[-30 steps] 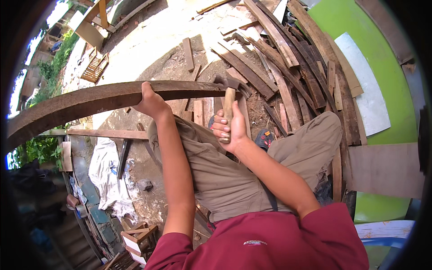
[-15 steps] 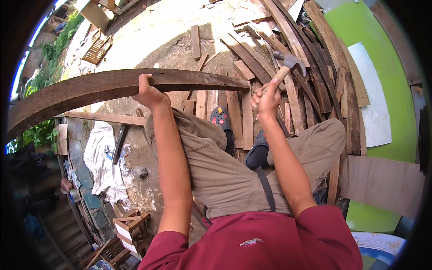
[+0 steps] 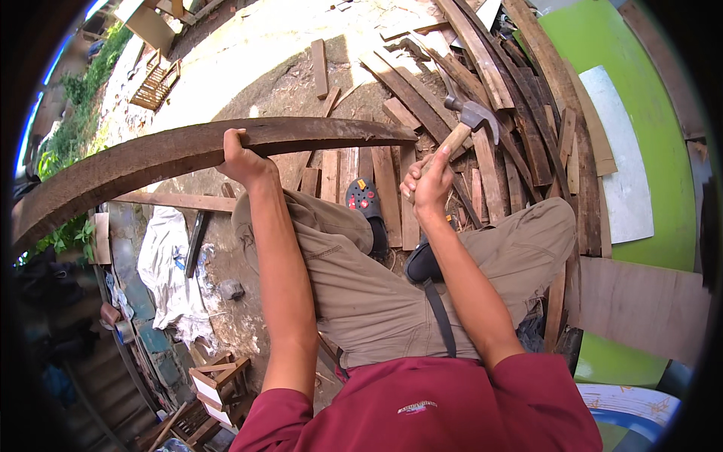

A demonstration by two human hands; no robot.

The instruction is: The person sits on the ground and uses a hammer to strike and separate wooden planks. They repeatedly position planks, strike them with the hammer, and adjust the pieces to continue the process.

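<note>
A long dark wooden beam (image 3: pixel 173 156) runs across in front of me, from the left rim to its end near the middle. My left hand (image 3: pixel 246 158) is closed round the beam, a little left of the picture's middle. In my right hand (image 3: pixel 429 181) is a claw hammer (image 3: pixel 456 137), gripped by its pale wooden handle. The metal head points up and away from me, to the right of the beam's end and apart from it.
Loose wooden boards (image 3: pixel 410 94) lie heaped at the far right, with more planks (image 3: pixel 385 188) near my feet. A white cloth (image 3: pixel 169 264) lies on the ground at left. A green panel (image 3: pixel 617 98) stands at right, and a wooden crate (image 3: pixel 156 81) at far left.
The hammer and my right hand have shifted slightly left and down, and the hammer's head has turned. My left hand and the beam have moved a little left.
</note>
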